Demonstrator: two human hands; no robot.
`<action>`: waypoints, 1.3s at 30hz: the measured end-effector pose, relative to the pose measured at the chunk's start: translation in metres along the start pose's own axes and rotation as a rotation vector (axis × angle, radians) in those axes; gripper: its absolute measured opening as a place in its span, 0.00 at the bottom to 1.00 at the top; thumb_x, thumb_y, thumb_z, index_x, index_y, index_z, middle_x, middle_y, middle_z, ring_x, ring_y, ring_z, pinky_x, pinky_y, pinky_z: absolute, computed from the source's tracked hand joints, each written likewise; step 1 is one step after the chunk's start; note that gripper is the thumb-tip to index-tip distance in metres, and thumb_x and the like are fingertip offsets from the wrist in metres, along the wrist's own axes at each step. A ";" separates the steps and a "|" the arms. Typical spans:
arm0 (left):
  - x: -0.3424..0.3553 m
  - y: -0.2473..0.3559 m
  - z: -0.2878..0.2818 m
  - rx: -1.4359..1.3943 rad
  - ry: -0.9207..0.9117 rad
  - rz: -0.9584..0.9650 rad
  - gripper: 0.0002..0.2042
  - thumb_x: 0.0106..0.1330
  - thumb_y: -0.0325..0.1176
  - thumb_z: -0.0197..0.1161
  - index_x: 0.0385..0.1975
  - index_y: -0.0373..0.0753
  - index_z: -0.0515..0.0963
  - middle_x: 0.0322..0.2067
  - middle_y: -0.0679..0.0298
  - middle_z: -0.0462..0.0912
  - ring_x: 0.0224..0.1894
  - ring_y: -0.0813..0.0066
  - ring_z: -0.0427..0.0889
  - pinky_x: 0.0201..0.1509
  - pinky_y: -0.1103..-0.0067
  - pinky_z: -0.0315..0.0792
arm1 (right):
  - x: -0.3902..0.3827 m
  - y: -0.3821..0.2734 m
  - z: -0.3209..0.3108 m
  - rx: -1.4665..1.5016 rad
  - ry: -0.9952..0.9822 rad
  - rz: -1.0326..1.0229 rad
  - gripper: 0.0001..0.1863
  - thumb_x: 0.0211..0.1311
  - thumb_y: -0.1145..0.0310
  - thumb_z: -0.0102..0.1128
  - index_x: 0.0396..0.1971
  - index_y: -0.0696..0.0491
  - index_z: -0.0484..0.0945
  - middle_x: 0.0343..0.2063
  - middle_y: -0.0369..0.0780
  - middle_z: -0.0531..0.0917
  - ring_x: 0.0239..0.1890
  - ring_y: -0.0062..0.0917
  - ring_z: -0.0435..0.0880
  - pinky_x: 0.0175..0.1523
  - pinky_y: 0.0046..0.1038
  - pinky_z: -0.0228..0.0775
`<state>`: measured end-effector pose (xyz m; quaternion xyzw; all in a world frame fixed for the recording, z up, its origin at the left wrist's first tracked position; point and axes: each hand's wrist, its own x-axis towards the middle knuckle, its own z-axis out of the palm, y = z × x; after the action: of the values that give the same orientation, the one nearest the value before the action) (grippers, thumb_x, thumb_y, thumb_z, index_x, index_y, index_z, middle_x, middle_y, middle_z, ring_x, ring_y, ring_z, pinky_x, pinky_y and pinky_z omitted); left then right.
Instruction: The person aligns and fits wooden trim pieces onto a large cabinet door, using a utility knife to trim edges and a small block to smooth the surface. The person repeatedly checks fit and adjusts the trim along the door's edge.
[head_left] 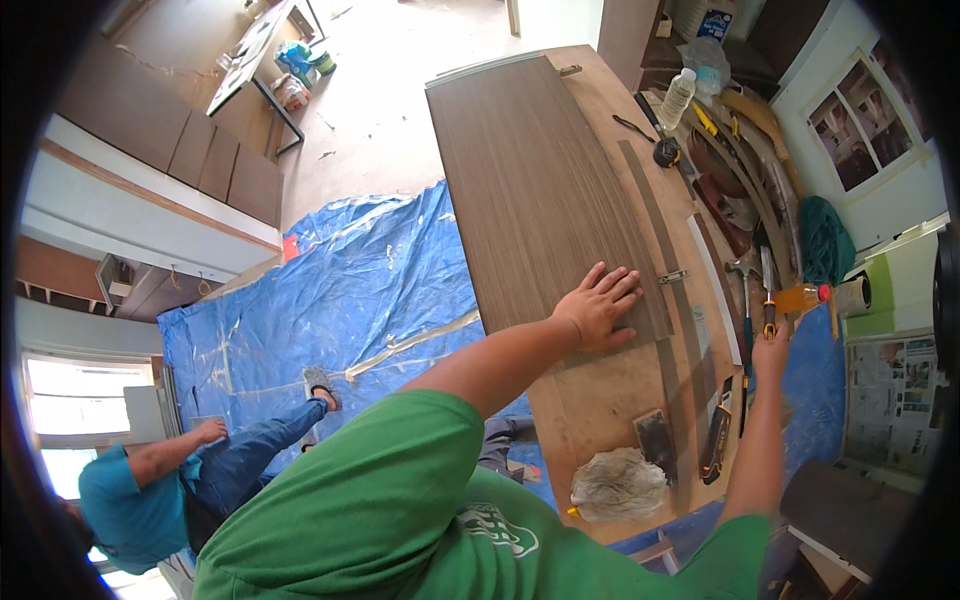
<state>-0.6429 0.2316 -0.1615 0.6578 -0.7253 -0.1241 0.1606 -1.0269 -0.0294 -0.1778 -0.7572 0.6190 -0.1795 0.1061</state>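
My left hand (602, 308) lies flat with spread fingers on the near end of a brown wood-grain panel (530, 180). The panel rests on a plywood worktop (585, 400). Metal hinges (674, 276) show along its right edge. At the worktop's right side, my right hand (770, 345) is closed round the lower end of a chisel-like tool (769, 318) with a black-and-yellow handle and a narrow metal blade. The fingers partly hide the handle. Beside it lies a hammer (745, 275) with a dark green handle. A bottle of orange liquid (800, 298) is just right of the tool.
A utility knife (715, 445), a whitish cloth (618, 485) and a dark block (655, 440) lie near me. Farther off are a tape measure (666, 152) and a clear bottle (678, 98). Blue sheeting (380, 270) covers the floor; another person (150, 490) is at left.
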 end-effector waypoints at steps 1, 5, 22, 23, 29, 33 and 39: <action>0.000 0.000 0.000 0.002 -0.001 0.003 0.38 0.74 0.61 0.51 0.77 0.40 0.64 0.81 0.55 0.56 0.84 0.57 0.48 0.87 0.56 0.36 | -0.013 0.000 -0.007 0.001 0.027 -0.025 0.17 0.62 0.74 0.59 0.50 0.60 0.74 0.44 0.55 0.83 0.48 0.55 0.83 0.52 0.48 0.73; -0.001 0.001 -0.002 0.007 0.002 0.013 0.38 0.74 0.60 0.51 0.77 0.39 0.64 0.81 0.56 0.55 0.84 0.58 0.48 0.87 0.56 0.35 | -0.080 -0.005 -0.043 0.219 -0.022 0.114 0.18 0.64 0.74 0.59 0.54 0.60 0.74 0.41 0.50 0.83 0.42 0.45 0.84 0.50 0.43 0.74; 0.002 -0.008 0.004 -0.093 -0.023 0.038 0.37 0.74 0.57 0.53 0.77 0.39 0.63 0.82 0.55 0.53 0.85 0.59 0.46 0.86 0.53 0.32 | -0.327 -0.242 -0.109 1.372 -0.560 0.457 0.23 0.74 0.57 0.67 0.60 0.53 0.73 0.33 0.40 0.85 0.29 0.28 0.84 0.38 0.32 0.81; 0.004 -0.010 0.005 -0.125 -0.012 0.052 0.37 0.74 0.56 0.54 0.77 0.38 0.64 0.82 0.55 0.53 0.85 0.59 0.46 0.86 0.53 0.32 | -0.325 -0.267 -0.106 1.380 -0.570 0.471 0.23 0.74 0.57 0.67 0.59 0.54 0.73 0.33 0.41 0.84 0.29 0.27 0.85 0.38 0.31 0.81; -0.053 -0.078 -0.059 -0.342 0.217 -0.067 0.39 0.65 0.49 0.69 0.74 0.39 0.66 0.79 0.52 0.58 0.82 0.49 0.53 0.84 0.51 0.41 | -0.299 -0.401 -0.093 1.157 -0.619 0.400 0.22 0.77 0.59 0.65 0.57 0.58 0.72 0.30 0.37 0.82 0.29 0.23 0.86 0.36 0.24 0.79; -0.099 -0.193 -0.089 -0.477 0.587 -0.337 0.43 0.61 0.43 0.75 0.76 0.39 0.62 0.76 0.49 0.62 0.79 0.46 0.58 0.80 0.51 0.49 | -0.282 -0.472 -0.066 1.107 -0.581 0.375 0.21 0.77 0.57 0.64 0.56 0.58 0.73 0.31 0.35 0.80 0.30 0.18 0.83 0.36 0.23 0.78; -0.090 -0.330 -0.082 -0.906 0.542 -0.727 0.54 0.66 0.41 0.77 0.81 0.32 0.41 0.75 0.43 0.62 0.67 0.53 0.75 0.68 0.64 0.74 | -0.238 -0.577 -0.018 1.003 -0.686 0.383 0.31 0.78 0.60 0.62 0.73 0.55 0.64 0.31 0.35 0.79 0.29 0.17 0.79 0.35 0.23 0.77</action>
<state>-0.3015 0.2889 -0.2214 0.7367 -0.2651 -0.2942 0.5482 -0.5557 0.3260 0.0261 -0.5056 0.5149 -0.1727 0.6704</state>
